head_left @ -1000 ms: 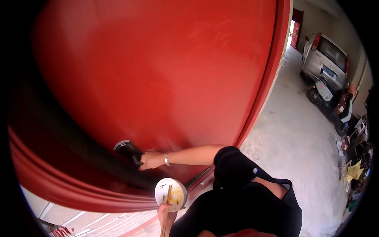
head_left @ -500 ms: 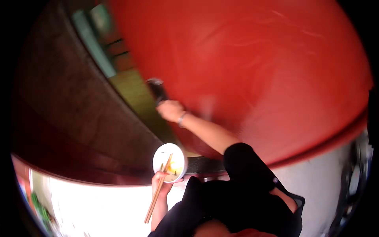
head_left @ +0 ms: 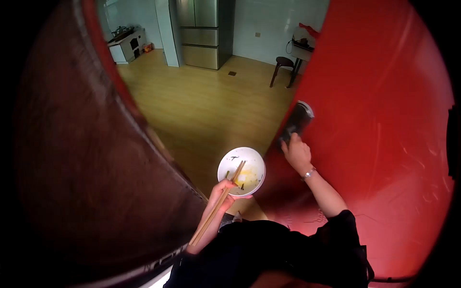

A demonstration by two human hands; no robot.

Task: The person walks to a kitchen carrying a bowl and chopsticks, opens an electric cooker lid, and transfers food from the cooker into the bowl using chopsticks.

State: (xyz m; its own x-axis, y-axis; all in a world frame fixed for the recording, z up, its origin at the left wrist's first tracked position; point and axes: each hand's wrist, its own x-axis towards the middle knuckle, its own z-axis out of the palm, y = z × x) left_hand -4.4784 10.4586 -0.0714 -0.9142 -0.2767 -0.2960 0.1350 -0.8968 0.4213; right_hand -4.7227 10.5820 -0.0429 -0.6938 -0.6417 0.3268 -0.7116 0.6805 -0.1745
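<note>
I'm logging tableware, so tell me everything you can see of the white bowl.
The white bowl is round and smooth, perhaps ceramic. Its open side faces the camera, showing yellow residue and a few dark scraps inside. The left hand holds its near edge from below, and a pair of chopsticks crosses the rim, tips inside. It is held up in front of the person's black shirt; its underside is hidden.

Fridge (head_left: 199, 37) is L of stool (head_left: 284, 61) nr tbl (head_left: 302, 47).
</note>
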